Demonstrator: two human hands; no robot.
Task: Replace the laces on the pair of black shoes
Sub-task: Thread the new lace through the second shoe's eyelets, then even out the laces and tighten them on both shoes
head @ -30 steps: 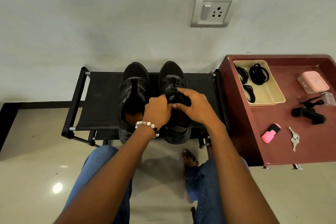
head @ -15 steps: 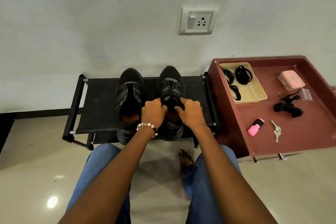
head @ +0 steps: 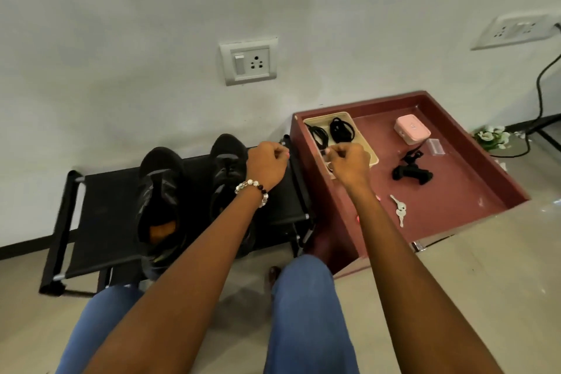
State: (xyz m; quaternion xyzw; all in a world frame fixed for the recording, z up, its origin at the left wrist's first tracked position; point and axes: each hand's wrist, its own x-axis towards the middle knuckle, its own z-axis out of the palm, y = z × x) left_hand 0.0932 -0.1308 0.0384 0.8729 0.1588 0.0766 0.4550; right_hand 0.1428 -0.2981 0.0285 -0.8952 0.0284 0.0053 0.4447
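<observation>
Shoes: 2 black shoes stand side by side on a low black rack [head: 91, 191], toes to the wall. The shoe at 9 o'clock [head: 161, 191] has its tongue thrown open and an orange insole showing; no lace is visible on it. The shoe at 3 o'clock [head: 226, 161] is half hidden under the forearm; some lacing seems to remain near the toe, too dark to be sure.

Laces: coiled black bundles [head: 341, 130] lie in a shallow cream tray [head: 349, 117] on the red-brown table [head: 440, 206], at 2 o'clock from the shoes.

Left hand: [head: 267, 165] raised above the 3 o'clock shoe, fingers curled in a fist; whether it pinches anything, cannot tell.

Right hand: [head: 349, 164] over the near end of the tray, fingers curled, tips drawn together as if pinching; no lace is visible between them, so cannot tell.

Handling, laces: judged light, limp and easily tangled. Best taken by the stiff tip for threading, or by the whole coil to lift.

Handling, shoes: soft fabric uppers with a firm sole, fairly light. Steady at the heel or the eyelet edges.

Textures: matte rack fabric on metal tubes; smooth painted table; glossy floor tile.

Other items: pink case [head: 413, 130], keys [head: 400, 211], black clip-like object [head: 411, 171].
</observation>
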